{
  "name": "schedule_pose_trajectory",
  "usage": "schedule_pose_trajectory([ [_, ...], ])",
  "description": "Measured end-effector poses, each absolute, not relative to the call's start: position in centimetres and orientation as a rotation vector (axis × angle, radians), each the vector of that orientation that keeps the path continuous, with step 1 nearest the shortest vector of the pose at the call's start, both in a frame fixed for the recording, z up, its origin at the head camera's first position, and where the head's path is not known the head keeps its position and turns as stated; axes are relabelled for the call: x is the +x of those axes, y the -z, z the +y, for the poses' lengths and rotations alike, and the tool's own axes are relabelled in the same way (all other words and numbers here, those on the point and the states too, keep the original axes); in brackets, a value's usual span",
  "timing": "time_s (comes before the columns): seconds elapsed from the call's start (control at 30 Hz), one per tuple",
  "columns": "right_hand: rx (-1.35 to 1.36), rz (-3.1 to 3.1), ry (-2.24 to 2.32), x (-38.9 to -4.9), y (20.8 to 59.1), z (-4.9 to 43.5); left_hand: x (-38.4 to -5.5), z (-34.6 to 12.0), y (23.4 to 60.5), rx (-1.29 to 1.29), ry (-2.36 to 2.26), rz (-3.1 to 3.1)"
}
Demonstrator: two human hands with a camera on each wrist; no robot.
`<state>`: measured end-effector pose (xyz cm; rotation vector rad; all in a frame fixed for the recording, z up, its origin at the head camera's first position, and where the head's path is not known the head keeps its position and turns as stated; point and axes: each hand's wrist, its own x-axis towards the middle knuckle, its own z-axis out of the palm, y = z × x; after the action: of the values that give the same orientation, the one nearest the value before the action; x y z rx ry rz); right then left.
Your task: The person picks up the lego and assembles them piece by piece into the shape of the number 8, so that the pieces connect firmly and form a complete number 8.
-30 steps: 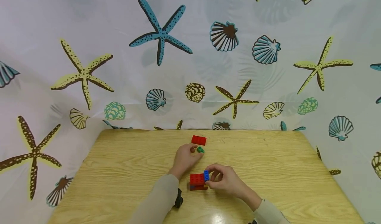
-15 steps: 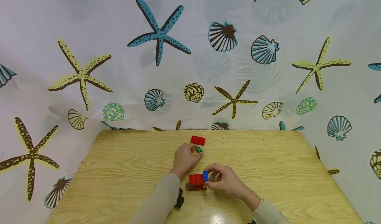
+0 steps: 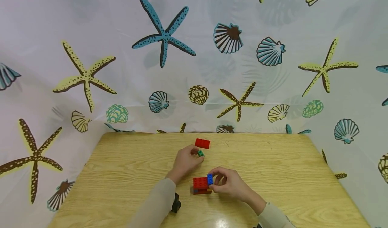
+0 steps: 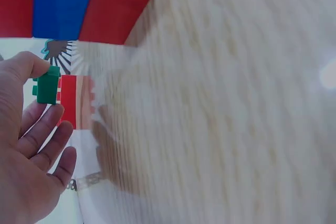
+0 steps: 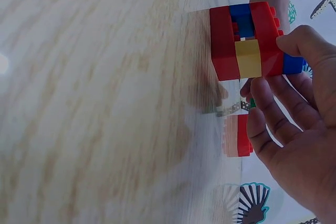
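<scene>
Between thumb and fingers, my left hand (image 3: 186,161) pinches a small green toy brick (image 4: 47,87), its studs showing in the left wrist view. My right hand (image 3: 229,183) pinches a blue brick (image 3: 210,179) seated on the right end of a small stack's top. That stack has a red studded top brick (image 3: 200,182). Below it, in the right wrist view, come a yellow brick (image 5: 248,59) and another blue brick (image 5: 241,14), with a red bottom brick (image 5: 223,45) underneath. A gap shows between the yellow and lower blue bricks.
A loose red brick (image 3: 202,143) lies beyond my left hand, toward the back of the wooden table (image 3: 272,164). Behind the table and along its sides hangs a white cloth (image 3: 200,66) printed with shells and starfish.
My left hand has drawn slightly back toward me and left, carrying the green brick away from the loose red brick. The right hand stays at the stack.
</scene>
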<state>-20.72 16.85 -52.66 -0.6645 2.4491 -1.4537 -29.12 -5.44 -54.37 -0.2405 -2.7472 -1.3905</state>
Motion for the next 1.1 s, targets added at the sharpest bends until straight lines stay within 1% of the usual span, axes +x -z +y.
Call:
schedule_pose_trajectory([
  [0.43,-0.668,2.453,1.453,-20.9,52.5,16.8,-27.2,-7.8,53.7,-0.386,1.505,-2.723],
  [0.83,-0.704,2.477,1.455,-21.9,52.4,16.9,-24.9,-9.4,53.0,-0.492,1.575,-2.681],
  [1.1,-0.678,2.483,1.454,-22.3,52.5,16.9,-23.5,-10.1,52.3,-0.598,1.624,-2.672],
])
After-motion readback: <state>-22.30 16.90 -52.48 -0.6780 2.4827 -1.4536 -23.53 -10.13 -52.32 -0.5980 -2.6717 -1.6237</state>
